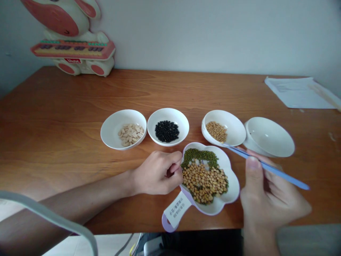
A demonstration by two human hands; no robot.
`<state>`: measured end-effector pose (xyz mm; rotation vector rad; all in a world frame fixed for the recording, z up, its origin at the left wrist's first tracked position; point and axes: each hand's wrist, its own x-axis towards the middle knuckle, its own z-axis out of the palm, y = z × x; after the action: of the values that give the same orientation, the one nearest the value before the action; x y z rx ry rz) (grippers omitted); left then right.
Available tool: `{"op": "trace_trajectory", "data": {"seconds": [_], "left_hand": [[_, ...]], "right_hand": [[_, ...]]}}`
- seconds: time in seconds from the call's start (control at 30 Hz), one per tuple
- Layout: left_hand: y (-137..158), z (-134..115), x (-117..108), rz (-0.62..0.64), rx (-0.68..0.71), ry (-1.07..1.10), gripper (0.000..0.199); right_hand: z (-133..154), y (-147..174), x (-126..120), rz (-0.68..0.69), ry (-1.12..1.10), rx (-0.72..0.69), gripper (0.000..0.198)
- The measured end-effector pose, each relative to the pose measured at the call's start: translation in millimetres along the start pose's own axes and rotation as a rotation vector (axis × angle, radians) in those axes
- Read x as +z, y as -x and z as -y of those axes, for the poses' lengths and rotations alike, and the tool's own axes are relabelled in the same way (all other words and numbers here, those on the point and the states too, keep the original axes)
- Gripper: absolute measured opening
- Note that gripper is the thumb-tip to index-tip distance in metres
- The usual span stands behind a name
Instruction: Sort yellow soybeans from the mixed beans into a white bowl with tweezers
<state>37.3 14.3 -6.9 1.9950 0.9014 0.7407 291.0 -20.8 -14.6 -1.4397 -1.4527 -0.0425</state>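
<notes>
My right hand (271, 192) is closed around slim blue tweezers (279, 173), whose tip is at the near rim of a white bowl (236, 129) of soybeans. My left hand (160, 172), with its fingers curled, pinches the left edge of a flower-shaped white dish (232, 181) with a purple handle. Inside the dish, soybeans (205, 179) are heaped in front of green mung beans (199, 155). A label with printed characters (178, 209) covers part of the handle. Whether any bean is between the tweezer tips is too small to tell.
To the left stand white bowls with pale flat seeds (130, 134) and black beans (167, 131). A tilted white bowl (269, 137) touches the soybean bowl. A toy keyboard (71, 49) and papers (295, 91) are at the back. A grey curved tube (53, 217) crosses the lower left.
</notes>
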Motion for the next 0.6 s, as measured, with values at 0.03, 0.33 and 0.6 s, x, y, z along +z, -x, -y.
{"op": "trace_trajectory", "data": {"seconds": [0.03,0.33,0.6], "left_hand": [[0,0,0,0.001,-0.003,0.0,0.024],[-1,-1,0,0.0,-0.016,0.005,0.023],[0,0,1,-0.001,-0.008,0.005,0.023]], "right_hand": [[-2,-2,3,-0.049,-0.025,0.042,0.023],[-5,8,2,0.126,-0.153,0.03,0.019],[-5,4,-1,0.447,-0.205,-0.103,0.03]]}}
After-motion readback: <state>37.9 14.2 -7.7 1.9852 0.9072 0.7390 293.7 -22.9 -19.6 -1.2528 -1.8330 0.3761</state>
